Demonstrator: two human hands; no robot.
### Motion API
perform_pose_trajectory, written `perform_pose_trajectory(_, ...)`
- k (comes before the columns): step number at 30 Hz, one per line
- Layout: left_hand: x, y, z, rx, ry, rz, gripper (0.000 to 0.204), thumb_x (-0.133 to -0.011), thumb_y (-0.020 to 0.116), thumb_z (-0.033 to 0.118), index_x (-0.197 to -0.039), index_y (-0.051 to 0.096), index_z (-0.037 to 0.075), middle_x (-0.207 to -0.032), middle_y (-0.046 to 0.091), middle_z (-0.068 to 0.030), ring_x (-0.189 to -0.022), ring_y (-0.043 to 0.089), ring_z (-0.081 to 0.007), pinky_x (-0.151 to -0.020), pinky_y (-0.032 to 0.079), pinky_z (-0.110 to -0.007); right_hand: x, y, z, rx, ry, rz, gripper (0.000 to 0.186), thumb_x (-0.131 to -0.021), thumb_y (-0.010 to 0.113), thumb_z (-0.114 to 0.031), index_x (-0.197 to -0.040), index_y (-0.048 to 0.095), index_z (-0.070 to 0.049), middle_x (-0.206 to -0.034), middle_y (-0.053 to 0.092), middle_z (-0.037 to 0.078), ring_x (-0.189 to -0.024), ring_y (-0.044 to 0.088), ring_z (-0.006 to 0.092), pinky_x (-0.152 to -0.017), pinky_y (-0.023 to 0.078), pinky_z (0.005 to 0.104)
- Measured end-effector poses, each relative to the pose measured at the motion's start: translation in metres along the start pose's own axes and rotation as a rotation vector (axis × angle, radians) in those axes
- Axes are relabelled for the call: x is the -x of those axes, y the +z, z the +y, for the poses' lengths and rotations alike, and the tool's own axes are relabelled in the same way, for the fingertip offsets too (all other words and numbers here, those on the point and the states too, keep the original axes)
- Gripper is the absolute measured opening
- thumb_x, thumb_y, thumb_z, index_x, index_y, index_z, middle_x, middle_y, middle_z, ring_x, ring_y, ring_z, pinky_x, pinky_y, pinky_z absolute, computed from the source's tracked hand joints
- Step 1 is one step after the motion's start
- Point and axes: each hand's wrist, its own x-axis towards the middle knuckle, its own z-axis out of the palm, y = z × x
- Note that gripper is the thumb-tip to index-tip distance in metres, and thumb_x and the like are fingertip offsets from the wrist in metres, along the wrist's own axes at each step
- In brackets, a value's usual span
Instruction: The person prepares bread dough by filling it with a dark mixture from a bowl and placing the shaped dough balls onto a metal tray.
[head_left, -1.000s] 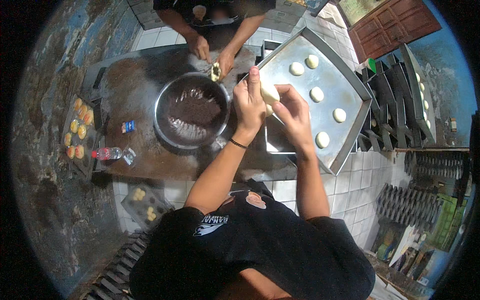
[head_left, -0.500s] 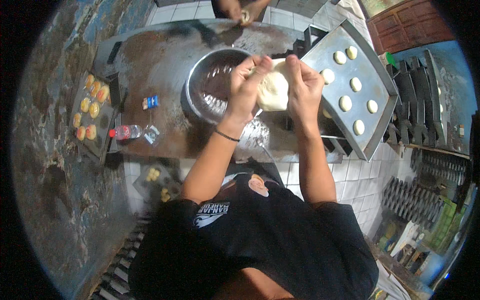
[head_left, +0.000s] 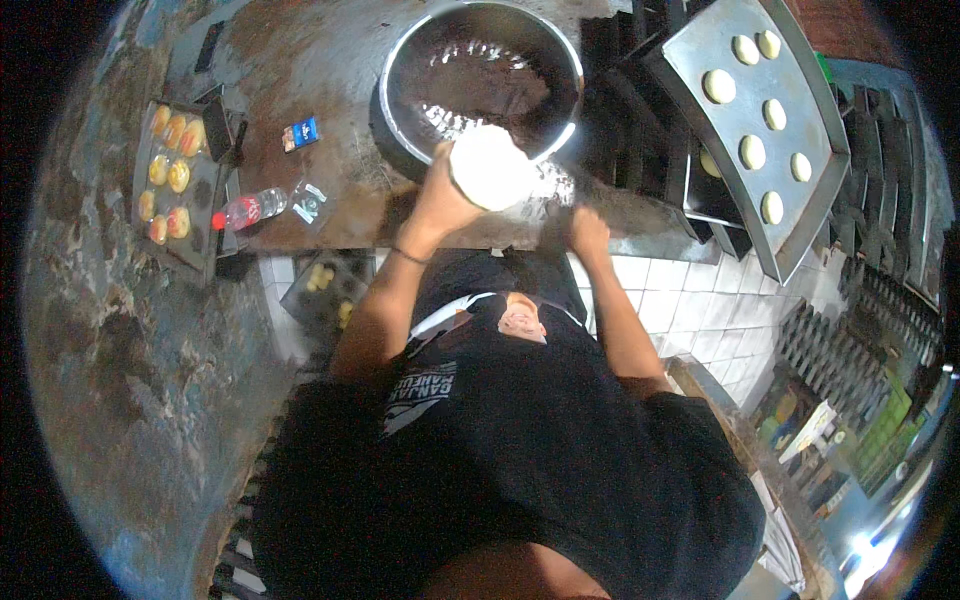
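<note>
A pale lump of dough (head_left: 492, 168), rounded and brightly lit, rests in my left hand (head_left: 436, 200), whose fingers are mostly hidden behind it. The dough is held over the near rim of a wide metal bowl (head_left: 391, 122) on the worktable. The bowl's inside looks dark and shiny. My right hand (head_left: 588, 236) is apart from the dough, low by the table's near edge, with its fingers curled. A dark blur lies beside it, and whatever those fingers hold, if anything, cannot be made out. A whitish smear (head_left: 552, 188) marks the table between the hands.
To the right, a metal tray (head_left: 735, 170) carries several pale dough balls, above dark stacked trays or racks. At left stand a tray (head_left: 204, 222) of glazed buns, a red-capped bottle (head_left: 250, 209), a small blue packet (head_left: 299, 134) and a clear wrapper (head_left: 309, 203). Another tray with dough sits below the table.
Both hands were stretching the dough between them. My right hand has let go and dropped toward the table's edge; the left keeps the dough. The view has shifted, and another person's hands are out of it.
</note>
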Motion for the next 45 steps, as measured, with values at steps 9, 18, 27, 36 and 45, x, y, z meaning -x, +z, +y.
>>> perform_pose_trajectory(9,0.106,-0.078,-0.104,-0.269,-0.462,0.443,0.052,-0.079,0.087,0.012,-0.121,0.061,-0.003,-0.119,0.070,-0.0211,-0.111,0.070,-0.0325,-0.096,0.055,-0.041,0.023,-0.109,-0.055,-0.438,-0.371,0.305,0.019,-0.093,0.066,-0.008,-0.111,0.061,-0.005,-0.103,0.065,0.021,-0.091,0.070,0.0438,-0.073,0.053,0.0545)
perform_pose_trajectory(18,0.069,-0.068,-0.053,-0.156,-0.553,0.487,0.061,-0.079,0.089,0.014,-0.128,0.058,-0.004,-0.121,0.073,-0.0182,-0.112,0.071,-0.0286,-0.096,0.056,-0.039,-0.113,-0.151,-0.096,0.397,-0.610,0.295,0.022,-0.098,0.057,-0.017,-0.108,0.076,-0.014,-0.119,0.068,0.012,-0.101,0.074,0.0289,-0.076,0.063,0.0440)
perform_pose_trajectory(27,0.078,-0.069,-0.054,0.010,-0.495,0.570,0.040,-0.079,0.086,0.008,-0.113,0.070,-0.005,-0.107,0.078,-0.0150,-0.097,0.075,-0.0238,-0.086,0.058,-0.036,-0.144,-0.142,-0.117,0.552,-0.508,0.050,0.031,-0.103,0.050,-0.024,-0.103,0.079,-0.014,-0.123,0.073,0.014,-0.099,0.078,0.0302,-0.081,0.063,0.0441)
perform_pose_trajectory(36,0.083,-0.083,-0.052,-0.056,-0.500,0.596,0.039,-0.081,0.087,0.013,-0.112,0.071,-0.004,-0.104,0.079,-0.0149,-0.095,0.076,-0.0238,-0.085,0.058,-0.036,-0.118,-0.118,-0.162,0.316,-0.346,-0.085,0.029,-0.103,0.055,-0.024,-0.119,0.075,-0.010,-0.117,0.076,0.020,-0.111,0.074,0.0359,-0.092,0.061,0.0463)
perform_pose_trajectory(45,0.085,-0.089,-0.071,0.008,-0.520,0.591,0.046,-0.079,0.094,0.018,-0.113,0.070,-0.001,-0.109,0.078,-0.0104,-0.097,0.073,-0.0188,-0.090,0.057,-0.036,-0.118,-0.135,-0.156,-0.831,-0.712,-0.668,0.021,-0.100,0.063,-0.016,-0.113,0.076,-0.005,-0.109,0.076,0.005,-0.095,0.070,0.0182,-0.078,0.054,0.0305)
